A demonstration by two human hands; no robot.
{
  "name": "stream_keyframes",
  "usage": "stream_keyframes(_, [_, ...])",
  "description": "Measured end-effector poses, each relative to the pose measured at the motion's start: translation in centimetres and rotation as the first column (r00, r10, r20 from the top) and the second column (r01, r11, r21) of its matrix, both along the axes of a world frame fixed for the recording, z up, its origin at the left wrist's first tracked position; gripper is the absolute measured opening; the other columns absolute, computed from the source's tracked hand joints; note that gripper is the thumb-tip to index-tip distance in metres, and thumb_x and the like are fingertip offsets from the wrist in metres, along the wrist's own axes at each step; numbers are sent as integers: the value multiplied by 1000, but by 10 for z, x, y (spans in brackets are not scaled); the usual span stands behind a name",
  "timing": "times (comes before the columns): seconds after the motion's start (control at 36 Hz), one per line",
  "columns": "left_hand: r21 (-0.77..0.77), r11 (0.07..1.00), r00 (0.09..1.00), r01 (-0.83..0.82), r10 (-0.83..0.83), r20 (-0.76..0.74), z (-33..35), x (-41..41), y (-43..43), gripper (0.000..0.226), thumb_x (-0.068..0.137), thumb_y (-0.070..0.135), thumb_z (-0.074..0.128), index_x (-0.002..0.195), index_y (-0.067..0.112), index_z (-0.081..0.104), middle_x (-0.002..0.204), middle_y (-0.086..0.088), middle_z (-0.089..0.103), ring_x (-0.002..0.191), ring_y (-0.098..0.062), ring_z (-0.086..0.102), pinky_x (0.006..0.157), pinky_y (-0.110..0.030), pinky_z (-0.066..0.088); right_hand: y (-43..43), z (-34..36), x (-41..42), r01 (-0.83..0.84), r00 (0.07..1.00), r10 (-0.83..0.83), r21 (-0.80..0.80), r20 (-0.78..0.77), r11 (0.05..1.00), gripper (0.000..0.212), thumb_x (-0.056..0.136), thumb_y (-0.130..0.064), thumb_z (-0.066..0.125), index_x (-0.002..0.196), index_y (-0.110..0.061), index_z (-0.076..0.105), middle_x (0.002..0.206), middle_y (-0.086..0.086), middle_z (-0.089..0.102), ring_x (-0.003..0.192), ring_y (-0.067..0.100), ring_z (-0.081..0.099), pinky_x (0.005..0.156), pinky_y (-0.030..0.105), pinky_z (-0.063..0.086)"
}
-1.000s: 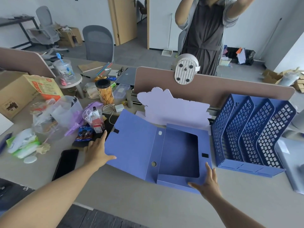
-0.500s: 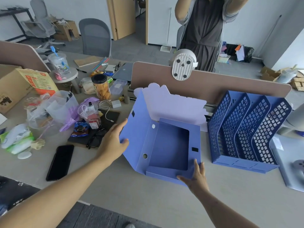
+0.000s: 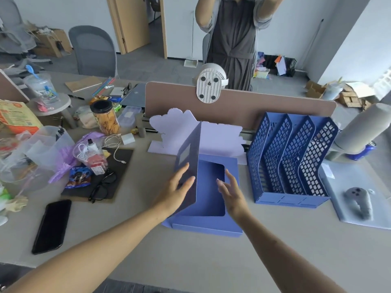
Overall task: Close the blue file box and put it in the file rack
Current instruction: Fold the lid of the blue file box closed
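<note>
Grey desk (image 3: 190,261), cluttered at left edge. Left hand (image 3: 175,192) open, fingers spread, palm flat against upright cover of blue file box (image 3: 208,222) mid-desk. Right hand (image 3: 231,195) open, fingers spread over box tray, holding nothing. Blue file rack (image 3: 289,166), 4 slots, right, against rear partition.

Left hand (image 3: 176,190) against upright lid (image 3: 190,163), blue file box (image 3: 208,226), file rack (image 3: 289,159) beside

Both forearms reach forward toward twelve o'clock. The left hand (image 3: 177,190) is flat with fingers spread; the right hand (image 3: 231,192) hovers open, fingers splayed.
</note>
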State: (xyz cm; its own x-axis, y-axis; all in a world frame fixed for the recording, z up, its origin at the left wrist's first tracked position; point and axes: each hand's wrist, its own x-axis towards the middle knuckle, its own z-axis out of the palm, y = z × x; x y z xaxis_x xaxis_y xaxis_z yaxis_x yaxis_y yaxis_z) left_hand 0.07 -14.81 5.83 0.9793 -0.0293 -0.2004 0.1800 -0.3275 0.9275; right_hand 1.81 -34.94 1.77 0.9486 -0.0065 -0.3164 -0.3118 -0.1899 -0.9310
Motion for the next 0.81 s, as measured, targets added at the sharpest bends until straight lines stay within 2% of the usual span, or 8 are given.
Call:
stream_keyframes(0.14, [18,995,989,-99,100,-109,-27,23,0,54,101,25,56,152,24,37,150,1,47,141,-21,42,102,-27,32,14,16,2,-17,999,15,27,52,999,58,94,-51,50,147,-49,25,133,-10,58,127,17,54,113,40,36])
stream_keyframes(0.31, [68,997,953,-39,58,-297,-64,38,4,93,81,53,74,157,33,24,157,4,40,144,-25,40,117,-44,34,10,20,0,-40,998,38,49,48,998,84,82,-55,64,153,-38,22,142,-9,51,125,10,53,113,35,37])
stream_keyframes(0.36, [87,996,940,-26,54,-336,-85,46,10,116,56,72,81,152,41,25,151,10,49,136,-22,51,112,-48,42,3,20,2,-36,999,37,-25,33,999,82,83,-45,70,152,-35,26,136,-12,48,122,11,50,107,30,40])
stream_keyframes(0.44, [205,978,911,-36,116,-394,-105,54,18,155,28,86,78,156,30,13,152,6,47,135,-29,51,110,-51,44,-11,21,1,-87,995,93,-121,44,989,75,88,-13,69,151,-26,29,124,-9,46,116,13,48,79,3,43])
stream_keyframes(0.5, [282,959,893,-15,140,-428,-95,54,16,168,22,90,75,158,26,0,159,1,38,139,-33,45,111,-51,42,-23,16,1,-119,992,125,-163,27,979,81,87,-3,69,152,-22,26,131,-3,48,125,20,49,78,4,45])
stream_keyframes(0.56, [318,948,890,14,133,-436,-98,59,16,165,27,85,77,158,25,-4,160,-1,37,140,-34,44,111,-50,43,-34,9,0,-146,989,146,-175,-15,974,86,85,-1,70,154,-22,23,148,6,42,136,21,43,87,14,45])
stream_keyframes(0.69, [213,970,893,119,-11,-450,-85,62,-1,140,55,50,94,158,18,5,159,2,34,143,-27,39,118,-44,36,-51,-7,-5,-210,975,195,-152,-108,966,96,83,-5,74,156,-25,16,156,2,30,146,17,30,67,-3,44])
stream_keyframes(0.81, [332,925,879,185,-4,-478,-92,58,-16,132,70,47,87,159,22,-7,168,-7,2,154,-28,15,120,-43,26,-64,-21,-7,-175,972,148,-141,-185,974,97,80,-12,79,155,-28,19,161,-2,27,149,13,23,108,21,34])
